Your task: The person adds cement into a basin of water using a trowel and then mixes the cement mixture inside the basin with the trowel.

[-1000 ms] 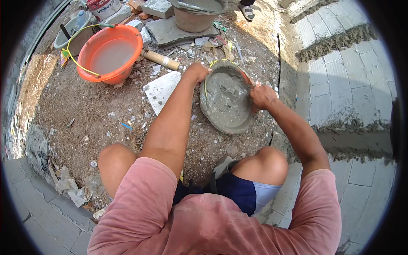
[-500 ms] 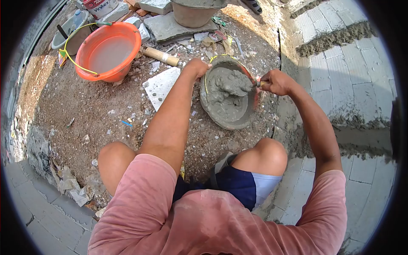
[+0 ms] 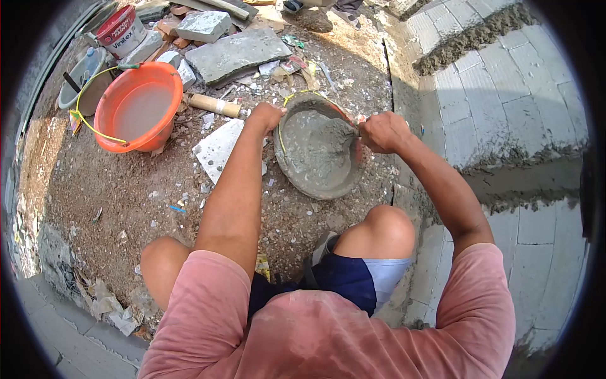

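A round bucket (image 3: 317, 194) of wet grey mortar (image 3: 315, 148) stands on the ground in front of me. At its upper left rim is my left hand (image 3: 268, 118), with the fingers closed on the edge. My right hand (image 3: 384, 132) is at the right rim, closed around the handle of a trowel. The trowel's blade is sunk in the mortar and hidden. A yellow handle lies along the bucket's left and top rim.
To the left stands an orange basin (image 3: 165, 120) of cloudy water, beside a grey tub (image 3: 65, 98) and a paint bucket (image 3: 123, 33). A white slab (image 3: 218, 148), a bamboo piece (image 3: 214, 104) and a stone slab (image 3: 238, 54) lie ahead. A block wall (image 3: 536, 107) runs along the right. A person's feet show at the top.
The view has shifted. My right hand lifted a heap of mortar half a second ago; now it is lower and the heap is down in the bucket. The bucket on the stone slab is gone.
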The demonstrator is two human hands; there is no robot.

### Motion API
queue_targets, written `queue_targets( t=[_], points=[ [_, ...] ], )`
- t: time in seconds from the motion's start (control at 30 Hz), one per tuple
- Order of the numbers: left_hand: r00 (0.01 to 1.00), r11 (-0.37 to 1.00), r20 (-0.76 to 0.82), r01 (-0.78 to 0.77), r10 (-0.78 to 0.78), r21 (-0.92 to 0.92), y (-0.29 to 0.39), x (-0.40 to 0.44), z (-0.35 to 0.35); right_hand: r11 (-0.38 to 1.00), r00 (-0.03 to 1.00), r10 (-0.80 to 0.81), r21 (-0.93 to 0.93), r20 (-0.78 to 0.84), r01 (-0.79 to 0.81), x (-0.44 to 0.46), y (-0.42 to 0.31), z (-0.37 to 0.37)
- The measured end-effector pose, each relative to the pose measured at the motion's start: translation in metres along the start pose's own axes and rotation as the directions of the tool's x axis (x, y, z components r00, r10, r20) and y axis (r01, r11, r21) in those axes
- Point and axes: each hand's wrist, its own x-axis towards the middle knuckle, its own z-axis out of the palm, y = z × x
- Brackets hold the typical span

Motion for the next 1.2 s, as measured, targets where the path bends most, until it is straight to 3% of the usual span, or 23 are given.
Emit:
queue_targets(
  t=[0.03,0.07,0.13,0.2,0.23,0.27,0.33,0.37,0.4,0.47,0.53,0.6,0.67,0.7,0.8,0.83,0.87,0.93,1.0,1.13,1.2],
  points=[
    [1.0,0.999,-0.023,0.005,-0.004,0.047,-0.005,0.006,0.002,0.994,0.995,0.077,0.085,-0.061,-0.072,0.006,-0.006,0.021],
    [0.999,0.996,-0.046,0.009,-0.005,0.091,-0.006,0.01,0.004,0.999,0.99,0.039,0.001,-0.136,-0.04,0.015,-0.017,0.06],
    [1.0,0.999,-0.011,0.002,-0.001,0.038,0.008,-0.009,0.002,0.958,0.959,-0.28,-0.05,0.033,0.281,0.015,-0.053,0.073],
    [1.0,1.0,0.03,0.008,-0.007,-0.02,0.013,-0.023,0.0,0.949,0.947,-0.309,-0.04,0.088,0.314,0.012,-0.057,0.058],
    [0.998,0.994,0.017,-0.056,0.055,0.093,0.014,-0.025,-0.001,0.967,0.96,-0.252,-0.016,0.119,0.255,0.009,-0.044,0.044],
    [0.999,0.998,0.013,-0.05,0.05,0.045,0.014,-0.027,0.002,0.979,0.966,-0.204,0.015,0.157,0.204,0.005,-0.029,0.023],
    [1.0,0.997,-0.019,-0.017,0.016,-0.069,0.011,-0.024,0.003,0.996,0.994,-0.09,0.014,0.069,0.089,0.0,-0.005,0.021],
    [1.0,0.995,-0.01,-0.028,0.029,0.097,-0.014,0.016,0.002,0.997,0.999,0.006,0.077,0.049,-0.009,-0.003,-0.005,0.029],
    [0.999,0.995,-0.034,-0.022,0.025,0.102,-0.019,0.019,-0.003,0.984,0.994,0.107,0.139,0.033,-0.11,-0.002,-0.009,0.033],
    [0.996,0.994,-0.07,-0.038,0.045,0.102,-0.014,0.02,0.005,0.993,0.99,0.004,0.115,-0.139,0.012,0.002,-0.044,0.089],
    [0.998,0.997,-0.052,-0.037,0.041,0.069,-0.008,0.017,0.005,0.963,0.963,-0.268,0.014,0.03,0.267,-0.003,-0.059,0.068],
    [0.999,0.998,-0.029,-0.027,0.029,0.054,-0.006,0.009,0.005,0.969,0.962,-0.243,-0.004,0.123,0.246,-0.008,-0.039,0.037],
    [1.0,0.999,-0.017,-0.022,0.023,0.046,-0.003,0.002,0.003,0.993,0.993,-0.113,0.023,0.012,0.113,-0.012,-0.012,0.016],
    [0.999,0.998,-0.03,-0.019,0.021,0.066,-0.014,0.016,0.007,0.99,0.986,-0.12,0.06,-0.12,0.128,-0.014,0.003,0.009],
    [0.996,0.989,-0.076,-0.03,0.042,0.146,-0.025,0.036,0.006,0.994,0.967,0.072,0.096,-0.246,-0.049,0.002,0.005,0.014],
    [0.995,0.984,-0.085,-0.041,0.057,0.176,-0.022,0.033,0.006,0.996,0.986,0.085,0.024,-0.143,-0.083,0.007,-0.012,0.022],
    [0.993,0.978,-0.092,-0.056,0.076,0.202,-0.015,0.028,0.006,0.999,0.982,-0.049,0.002,-0.18,0.05,0.012,-0.031,0.044],
    [0.998,0.992,-0.061,-0.024,0.032,0.126,-0.011,0.018,0.005,0.941,0.945,-0.326,-0.091,0.014,0.326,0.013,-0.06,0.065],
    [0.999,0.999,-0.032,0.007,-0.006,0.033,-0.017,0.02,0.002,0.953,0.955,-0.296,-0.069,-0.023,0.294,0.002,-0.044,0.056],
    [0.997,0.995,0.007,-0.072,0.072,0.068,-0.022,0.027,0.005,0.998,0.996,0.005,-0.065,-0.086,-0.011,-0.021,-0.004,-0.014],
    [1.0,0.999,0.005,-0.002,0.002,0.042,-0.023,0.03,0.005,0.989,0.992,0.118,-0.083,-0.049,-0.122,-0.018,0.01,-0.042]
  ],
)
